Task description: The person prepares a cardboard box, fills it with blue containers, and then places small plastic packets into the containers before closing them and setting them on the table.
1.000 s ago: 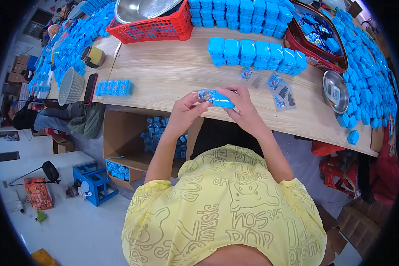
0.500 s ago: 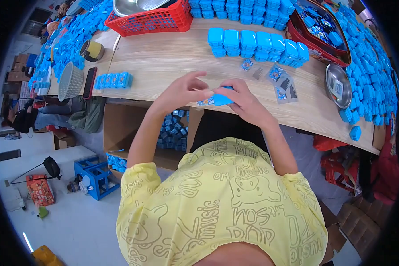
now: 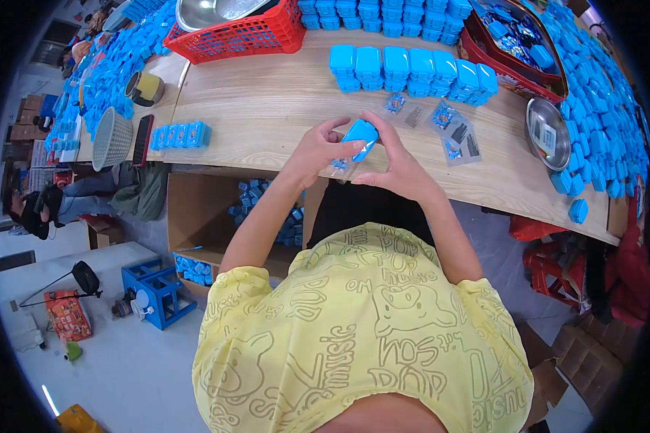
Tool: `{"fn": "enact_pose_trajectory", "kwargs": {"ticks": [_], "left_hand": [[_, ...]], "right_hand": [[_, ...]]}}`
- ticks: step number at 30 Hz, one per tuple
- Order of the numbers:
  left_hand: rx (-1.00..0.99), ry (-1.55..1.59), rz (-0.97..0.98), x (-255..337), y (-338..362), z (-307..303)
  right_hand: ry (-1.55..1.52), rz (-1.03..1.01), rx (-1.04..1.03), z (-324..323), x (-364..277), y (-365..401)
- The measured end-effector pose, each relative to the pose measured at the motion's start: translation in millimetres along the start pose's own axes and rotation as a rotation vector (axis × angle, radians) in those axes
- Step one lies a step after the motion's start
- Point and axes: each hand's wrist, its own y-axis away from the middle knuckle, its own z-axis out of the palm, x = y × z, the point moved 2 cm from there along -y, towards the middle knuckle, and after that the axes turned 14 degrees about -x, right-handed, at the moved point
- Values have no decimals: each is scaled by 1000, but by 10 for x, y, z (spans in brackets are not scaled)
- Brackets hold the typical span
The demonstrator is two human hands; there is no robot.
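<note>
I hold a small blue plastic box over the near edge of the wooden table. My left hand grips it from the left and my right hand from the right and below. A small clear packet with a printed insert hangs under the box between my hands. A few more clear packets lie on the table just beyond my right hand, in front of a row of stacked blue boxes.
A red basket with a metal bowl stands at the back left, a red tray with boxes at the back right, a steel dish on the right. An open carton of blue boxes sits under the table. A seated person is at far left.
The blue box was lying flat between my fingers; it is now tilted up and a little farther from me, with both hands closed around it. The packet now hangs below it.
</note>
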Motion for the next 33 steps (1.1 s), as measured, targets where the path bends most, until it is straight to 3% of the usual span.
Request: {"fn": "enact_pose_trajectory", "kwargs": {"ticks": [13,20,30,33], "left_hand": [[132,265,176,-9,-120,159],[184,357,204,6,-144,262],[167,339,220,-32,-142,217],[202,210,204,-49,-96,196]], "right_hand": [[326,26,41,98,-125,10],[419,-14,404,256,72,-61],[427,-27,370,248,62,-61],[440,-4,368,268,111,-78]]}}
